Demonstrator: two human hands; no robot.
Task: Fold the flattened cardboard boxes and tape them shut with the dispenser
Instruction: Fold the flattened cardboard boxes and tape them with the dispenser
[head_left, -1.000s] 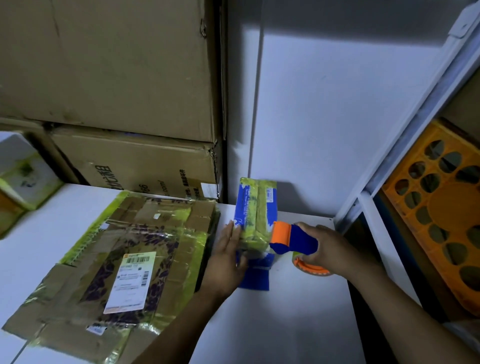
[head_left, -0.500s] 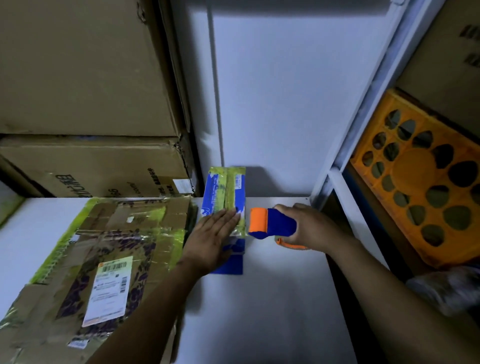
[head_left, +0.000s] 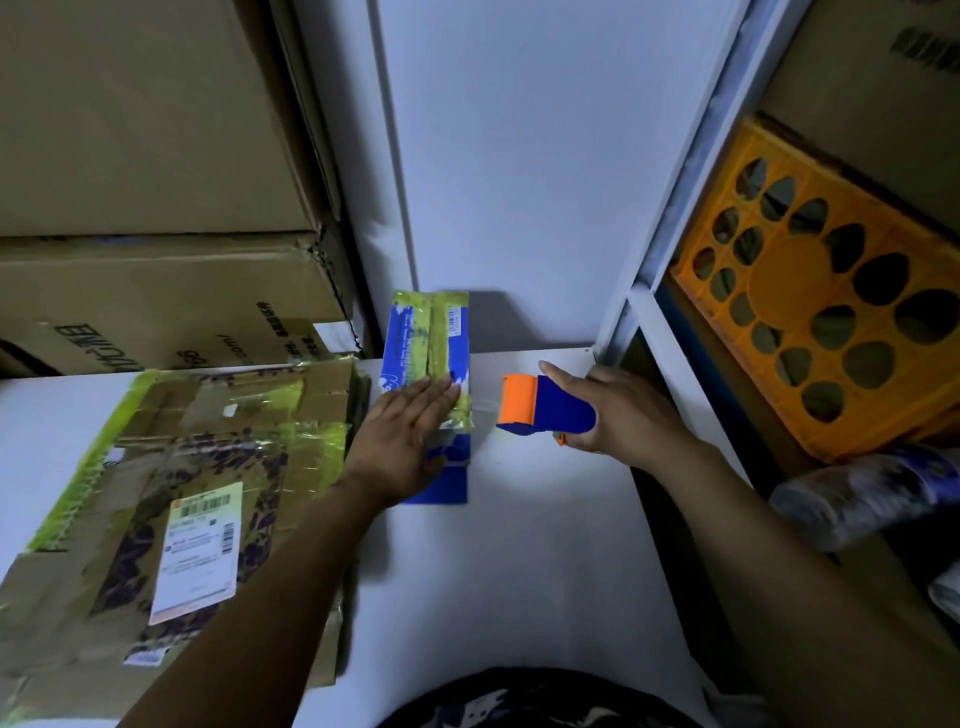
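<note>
Head view recorded a white worktop (head_left: 519, 571) backed by stacked brown cartons (head_left: 156, 291) at far left. A pile of flattened cardboard boxes (head_left: 182, 467), not yet folded, lay on the worktop's left half. Just right of the pile stood a small blue box (head_left: 415, 332), folded up, with yellow-green tape along its top seam. The left grip (head_left: 405, 436) lay flat on that top, fingers straight, pressing down. The right grip (head_left: 628, 410) was curled round the dispenser (head_left: 545, 410), which sat just beside the box and apart from it. Assessment: one box appeared nearly sealed; the pile remained to be done.
</note>
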